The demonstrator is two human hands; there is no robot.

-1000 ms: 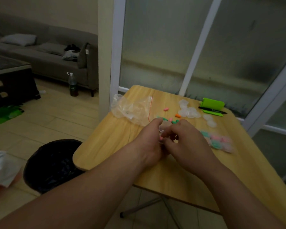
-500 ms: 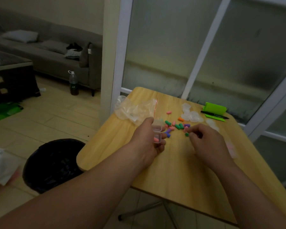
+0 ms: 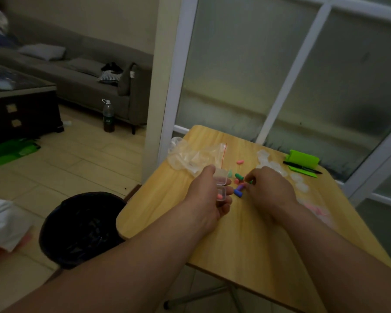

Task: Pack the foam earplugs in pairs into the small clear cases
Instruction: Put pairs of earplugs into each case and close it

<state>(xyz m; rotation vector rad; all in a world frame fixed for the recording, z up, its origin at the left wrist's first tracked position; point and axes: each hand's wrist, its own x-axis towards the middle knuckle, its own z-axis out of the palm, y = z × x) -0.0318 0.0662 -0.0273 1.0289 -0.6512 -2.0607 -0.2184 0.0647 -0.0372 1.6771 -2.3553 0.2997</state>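
Off the table's left edge, on the floor, I see a black-lined bin (image 3: 84, 229). On the table (image 3: 246, 240), near its far left corner, lies a crumpled clear bag (image 3: 190, 158) with a red zip strip; I can't make out anything inside it.

The left hand (image 3: 209, 197) grasps an open clear case (image 3: 220, 188) just above the table, toward the left edge. The thumb is on the raised lid and the fingers curl under the base. One pink earplug (image 3: 220, 196) lies in the base, so I judge this pair half packed.

Just right of the case sit the loose earplugs (image 3: 238, 182), green, pink, purple and blue, with a lone pink one apart toward the far edge. The right hand (image 3: 269, 190) has its fingers curled, tips down in that pile. Whether it has one pinched, I cannot tell.

Beyond it, toward the far edge, lies a cluster of empty cases (image 3: 266, 160). At the far right corner are a green pad (image 3: 303, 158) and a pen (image 3: 303, 168).

Along the right edge I see blurred filled cases (image 3: 316, 210) with pink showing inside. By my reckoning a few are packed, and plugs for several more pairs remain.
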